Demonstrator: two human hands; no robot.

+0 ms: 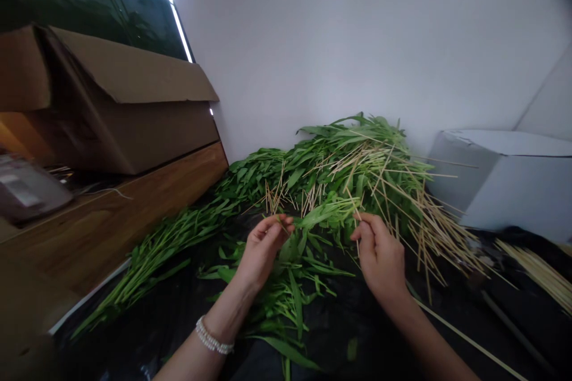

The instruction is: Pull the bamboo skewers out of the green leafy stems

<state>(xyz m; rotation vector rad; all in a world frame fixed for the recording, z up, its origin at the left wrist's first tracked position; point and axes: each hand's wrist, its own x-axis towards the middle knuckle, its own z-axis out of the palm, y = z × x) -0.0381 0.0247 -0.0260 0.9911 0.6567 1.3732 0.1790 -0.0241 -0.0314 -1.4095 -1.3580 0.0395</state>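
Observation:
My left hand (263,247), with a pearl bracelet (212,338) on its wrist, pinches a leafy green stalk (322,214) near its leaf end. My right hand (379,253) pinches the stalk's other end, together with a thin bamboo skewer, as far as I can tell. The stalk spans between both hands above a black plastic sheet (179,309). Right behind them rises a big heap of green leafy stalks (353,161), mixed with several bamboo skewers (429,220).
More greens lie in a long row on the left (170,244). A wooden ledge (111,214) bears an open cardboard box (129,113). A white box (509,178) stands at the right, with another skewer bundle (543,274) beside it. One long skewer (469,339) lies under my right forearm.

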